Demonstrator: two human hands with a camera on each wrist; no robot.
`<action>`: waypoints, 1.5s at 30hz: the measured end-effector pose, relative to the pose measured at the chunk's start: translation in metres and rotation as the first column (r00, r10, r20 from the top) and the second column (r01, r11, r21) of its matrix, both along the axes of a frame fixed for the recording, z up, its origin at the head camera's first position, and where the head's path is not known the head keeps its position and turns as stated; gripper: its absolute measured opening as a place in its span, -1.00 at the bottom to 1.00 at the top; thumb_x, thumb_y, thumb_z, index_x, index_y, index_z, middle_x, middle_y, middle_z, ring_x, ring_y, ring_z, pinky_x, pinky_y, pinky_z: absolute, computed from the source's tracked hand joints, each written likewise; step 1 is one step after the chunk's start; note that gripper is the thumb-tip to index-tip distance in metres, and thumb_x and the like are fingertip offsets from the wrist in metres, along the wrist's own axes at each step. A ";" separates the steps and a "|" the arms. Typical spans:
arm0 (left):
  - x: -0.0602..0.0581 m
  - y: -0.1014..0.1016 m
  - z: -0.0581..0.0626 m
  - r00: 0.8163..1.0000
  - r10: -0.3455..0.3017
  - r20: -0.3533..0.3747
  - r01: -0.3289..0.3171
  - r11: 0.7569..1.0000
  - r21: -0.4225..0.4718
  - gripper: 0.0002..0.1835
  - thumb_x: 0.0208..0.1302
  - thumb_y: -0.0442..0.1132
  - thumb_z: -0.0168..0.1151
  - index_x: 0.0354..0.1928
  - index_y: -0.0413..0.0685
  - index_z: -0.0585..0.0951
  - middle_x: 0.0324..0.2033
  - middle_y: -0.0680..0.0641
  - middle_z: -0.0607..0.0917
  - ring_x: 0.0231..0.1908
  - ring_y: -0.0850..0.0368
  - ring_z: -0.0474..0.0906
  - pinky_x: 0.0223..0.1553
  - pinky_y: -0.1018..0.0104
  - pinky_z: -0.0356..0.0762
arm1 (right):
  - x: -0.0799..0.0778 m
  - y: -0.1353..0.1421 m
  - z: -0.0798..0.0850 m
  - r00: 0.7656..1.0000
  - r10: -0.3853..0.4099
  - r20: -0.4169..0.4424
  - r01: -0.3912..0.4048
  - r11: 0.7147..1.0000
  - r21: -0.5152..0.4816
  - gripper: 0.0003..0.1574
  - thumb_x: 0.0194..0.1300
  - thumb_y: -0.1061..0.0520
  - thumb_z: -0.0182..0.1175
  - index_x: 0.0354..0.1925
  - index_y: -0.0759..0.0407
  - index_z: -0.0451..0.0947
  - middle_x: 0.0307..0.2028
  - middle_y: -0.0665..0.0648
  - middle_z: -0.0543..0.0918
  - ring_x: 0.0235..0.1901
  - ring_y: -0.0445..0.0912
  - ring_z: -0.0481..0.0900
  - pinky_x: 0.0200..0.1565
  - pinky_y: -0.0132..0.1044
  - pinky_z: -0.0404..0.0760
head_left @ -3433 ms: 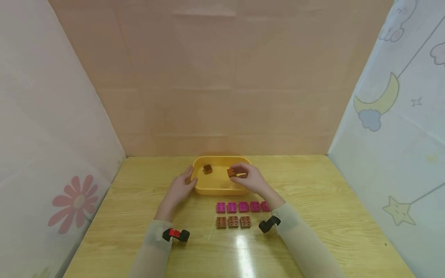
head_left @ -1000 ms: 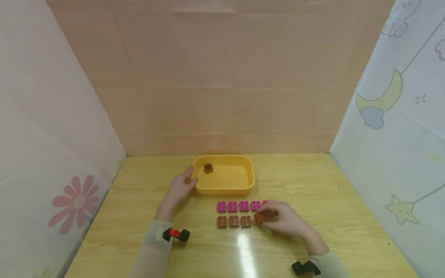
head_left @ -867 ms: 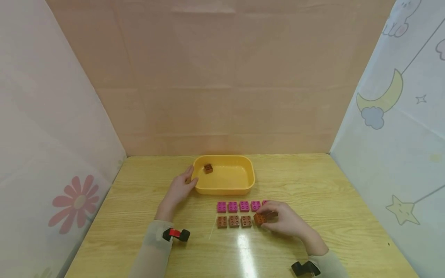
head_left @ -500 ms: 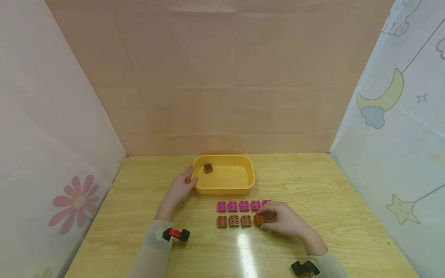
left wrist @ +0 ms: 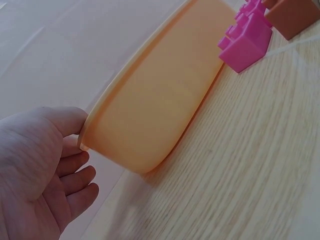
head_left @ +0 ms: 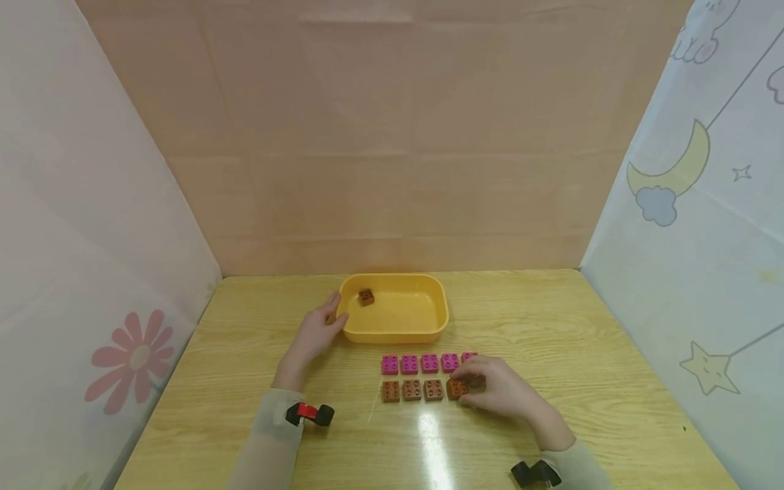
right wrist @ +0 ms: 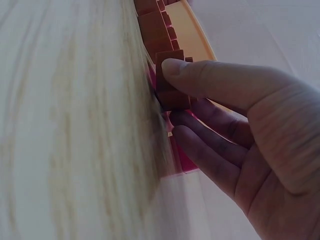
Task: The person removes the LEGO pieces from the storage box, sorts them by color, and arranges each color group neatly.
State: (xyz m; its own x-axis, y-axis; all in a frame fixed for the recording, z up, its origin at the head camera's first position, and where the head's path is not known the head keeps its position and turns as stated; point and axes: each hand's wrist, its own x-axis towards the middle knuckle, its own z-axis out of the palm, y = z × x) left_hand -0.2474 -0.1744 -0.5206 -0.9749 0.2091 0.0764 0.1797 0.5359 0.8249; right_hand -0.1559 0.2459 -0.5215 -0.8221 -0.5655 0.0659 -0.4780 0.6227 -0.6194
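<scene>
My left hand (head_left: 315,331) grips the left end of a yellow plastic tray (head_left: 395,337), its thumb at the rim in the left wrist view. One brown toy building brick (head_left: 366,297) lies inside, near the tray's back left. In front of the tray runs a row of several magenta building bricks (head_left: 429,363), the last partly covered by my right hand (head_left: 502,389). That hand pinches a brown building brick (head_left: 456,388) between thumb and fingers, at the right end of a nearer row of brown bricks (head_left: 412,390). In the right wrist view the pinched brick (right wrist: 170,90) appears at table level.
The wooden table (head_left: 551,320) meets a tan backdrop (head_left: 398,170) just behind the tray. Pale printed cloth walls stand at left (head_left: 110,204) and right (head_left: 692,258). Black camera mounts sit on both wrists.
My right hand has carried a brown brick from the tray to the right end of the brown row. Over the last second the brick has levelled out there. My left hand stays at the tray.
</scene>
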 end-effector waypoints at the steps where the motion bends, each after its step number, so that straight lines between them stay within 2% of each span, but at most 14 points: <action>1: 0.000 0.000 0.000 1.000 0.000 -0.001 0.000 1.000 0.002 -0.30 0.66 -0.08 0.18 0.62 -0.26 0.24 0.64 -0.17 0.18 0.62 -0.15 0.09 0.60 -0.11 0.10 | 0.000 0.000 0.000 1.000 -0.003 0.000 0.003 1.000 0.003 -0.49 0.18 0.05 0.63 0.10 -0.06 0.76 0.01 -0.17 0.76 -0.03 -0.23 0.70 0.08 -0.17 0.76; 12: 0.001 0.000 0.001 1.000 -0.006 0.011 0.005 1.000 0.012 -0.30 0.65 -0.09 0.18 0.62 -0.27 0.24 0.64 -0.17 0.18 0.62 -0.15 0.09 0.60 -0.08 0.11 | 0.002 -0.003 0.002 1.000 0.000 -0.006 0.000 1.000 0.004 -0.49 0.16 0.09 0.64 0.09 -0.01 0.76 0.02 -0.13 0.77 -0.03 -0.22 0.70 0.08 -0.18 0.76; 22: 0.003 0.001 0.003 1.000 -0.002 0.011 0.002 1.000 0.003 -0.30 0.66 -0.11 0.16 0.63 -0.28 0.22 0.64 -0.20 0.18 0.62 -0.18 0.09 0.59 -0.13 0.12 | 0.003 -0.003 0.002 1.000 -0.002 -0.009 0.002 1.000 0.003 -0.48 0.15 0.04 0.65 0.09 0.00 0.77 0.01 -0.11 0.77 -0.05 -0.23 0.70 0.06 -0.19 0.77; 28: 0.002 0.001 0.003 1.000 -0.005 0.005 0.005 1.000 0.001 -0.31 0.66 -0.11 0.16 0.63 -0.28 0.22 0.64 -0.19 0.18 0.61 -0.18 0.10 0.59 -0.13 0.13 | 0.002 -0.003 0.003 0.999 -0.010 -0.043 0.011 1.000 0.020 -0.48 0.15 0.00 0.65 0.08 -0.04 0.77 0.01 -0.15 0.77 -0.03 -0.23 0.69 0.08 -0.15 0.75; 45: 0.003 0.001 0.004 1.000 0.002 0.011 -0.002 1.000 -0.012 -0.29 0.66 -0.08 0.17 0.64 -0.25 0.21 0.64 -0.18 0.17 0.62 -0.18 0.09 0.60 -0.12 0.10 | 0.002 -0.002 0.004 1.000 -0.019 -0.023 0.018 1.000 -0.014 -0.45 0.16 0.00 0.65 0.10 0.04 0.77 -0.02 -0.11 0.79 -0.09 -0.23 0.72 -0.01 -0.26 0.79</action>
State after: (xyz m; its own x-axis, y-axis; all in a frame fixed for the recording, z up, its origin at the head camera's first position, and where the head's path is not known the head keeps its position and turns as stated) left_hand -0.2446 -0.1735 -0.5162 -0.9760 0.2083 0.0634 0.1699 0.5465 0.8200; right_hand -0.1535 0.2437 -0.5175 -0.8306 -0.5492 0.0923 -0.4806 0.6231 -0.6171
